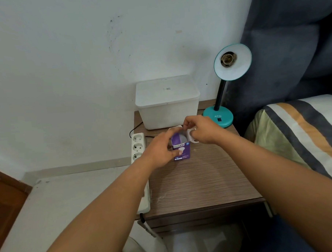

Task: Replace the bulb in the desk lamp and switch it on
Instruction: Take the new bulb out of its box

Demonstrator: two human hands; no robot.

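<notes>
A teal desk lamp [218, 117] stands at the back right of the wooden nightstand [198, 179]. Its shade [237, 69] tilts toward me, and the socket [228, 59] inside holds no bulb. A black switch [219, 120] sits on the lamp's base. My left hand [160, 150] grips a purple bulb box [182, 151] upright on the nightstand. The box top is open, and a pale bulb dome [181, 138] shows inside. My right hand [203, 130] pinches the box's white top flap. A white rounded piece [191, 134] lies under its fingers; I cannot tell what it is.
A white lidded plastic container [166, 105] stands behind the box against the wall. A white power strip [137, 146] runs along the nightstand's left edge. A bed with striped bedding [304, 131] and a dark blue headboard [291, 44] close off the right.
</notes>
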